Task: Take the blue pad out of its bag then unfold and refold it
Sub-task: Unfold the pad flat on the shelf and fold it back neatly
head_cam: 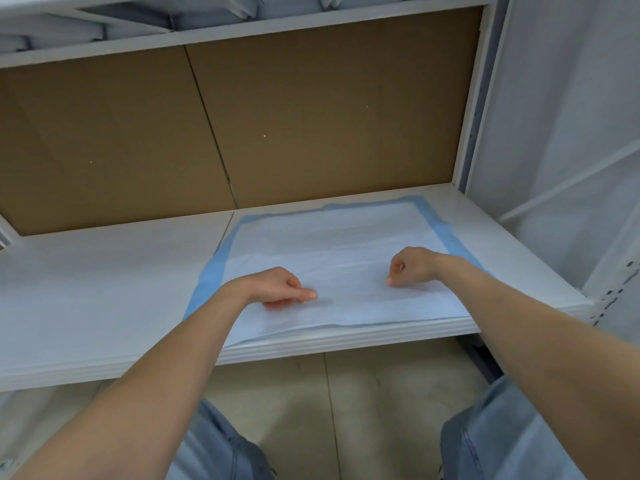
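The blue pad (pixel 332 244) lies spread flat on the right half of the white shelf (pixel 104 289). Its centre is pale and a blue border shows along the left, far and right sides. Its near edge reaches the shelf's front lip. My left hand (pixel 277 287) rests on the pad's near-left part, fingers curled under and thumb against the index finger. My right hand (pixel 410 266) sits on the near-right part as a loose fist with the thumb tip down on the pad. No fabric is lifted in either hand. No bag is in view.
A brown cardboard back panel (pixel 311 116) closes the shelf bay behind the pad. Another white shelf (pixel 242 29) runs overhead. A white upright (pixel 474 133) stands at the right, with a pale wall beyond it. Below the shelf are the floor and my jeans.
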Demonstrator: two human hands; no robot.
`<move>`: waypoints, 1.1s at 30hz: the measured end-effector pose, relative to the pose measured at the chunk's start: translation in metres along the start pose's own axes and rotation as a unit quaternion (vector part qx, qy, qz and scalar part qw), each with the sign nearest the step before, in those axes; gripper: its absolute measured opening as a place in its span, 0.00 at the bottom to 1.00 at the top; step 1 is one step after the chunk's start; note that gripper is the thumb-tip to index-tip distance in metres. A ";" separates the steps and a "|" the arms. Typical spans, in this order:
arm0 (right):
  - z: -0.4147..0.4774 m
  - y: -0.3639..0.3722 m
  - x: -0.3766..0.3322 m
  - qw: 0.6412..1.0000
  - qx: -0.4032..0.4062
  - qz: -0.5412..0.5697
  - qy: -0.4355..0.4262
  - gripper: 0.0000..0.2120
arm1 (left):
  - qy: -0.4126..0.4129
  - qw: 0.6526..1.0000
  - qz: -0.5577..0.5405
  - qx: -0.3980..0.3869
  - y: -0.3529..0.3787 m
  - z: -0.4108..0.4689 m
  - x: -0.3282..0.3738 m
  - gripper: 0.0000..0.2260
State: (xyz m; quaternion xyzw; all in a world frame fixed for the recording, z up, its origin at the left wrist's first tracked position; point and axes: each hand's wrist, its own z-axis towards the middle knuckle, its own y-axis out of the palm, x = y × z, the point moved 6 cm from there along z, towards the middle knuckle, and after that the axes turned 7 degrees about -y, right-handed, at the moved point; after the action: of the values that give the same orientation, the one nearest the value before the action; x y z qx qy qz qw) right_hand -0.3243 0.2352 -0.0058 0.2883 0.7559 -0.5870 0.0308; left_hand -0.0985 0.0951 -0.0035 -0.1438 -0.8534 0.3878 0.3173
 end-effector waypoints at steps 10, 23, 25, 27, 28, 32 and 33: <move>-0.005 0.007 0.016 0.996 -0.051 -0.018 0.065 0.09 | 0.069 0.997 0.012 -0.042 0.030 0.027 0.036 0.09; 0.036 -0.027 0.027 0.972 0.165 -0.114 0.123 0.24 | -0.172 0.915 0.167 0.324 -0.055 0.042 -0.031 0.19; 0.045 -0.029 0.029 0.968 0.167 -0.127 0.140 0.23 | -0.210 0.914 0.149 0.313 -0.059 0.050 -0.046 0.20; 0.053 -0.029 0.033 0.964 0.163 -0.138 0.157 0.23 | -0.226 0.920 0.118 0.298 -0.060 0.061 -0.053 0.20; 0.057 -0.029 0.035 0.962 0.160 -0.143 0.170 0.23 | -0.228 0.922 0.107 0.295 -0.060 0.066 -0.055 0.20; 0.063 -0.027 0.048 0.950 0.136 -0.144 0.244 0.23 | -0.223 0.921 0.110 0.300 -0.062 0.083 -0.054 0.20; 0.064 -0.027 0.051 0.947 0.128 -0.145 0.257 0.24 | -0.221 0.922 0.114 0.298 -0.063 0.086 -0.053 0.20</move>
State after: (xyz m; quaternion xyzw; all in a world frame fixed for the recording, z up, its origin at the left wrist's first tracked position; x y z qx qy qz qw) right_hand -0.3976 0.1933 -0.0221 0.3180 0.6903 -0.5828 -0.2875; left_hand -0.1142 -0.0214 -0.0210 -0.0498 -0.7246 0.6798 0.1022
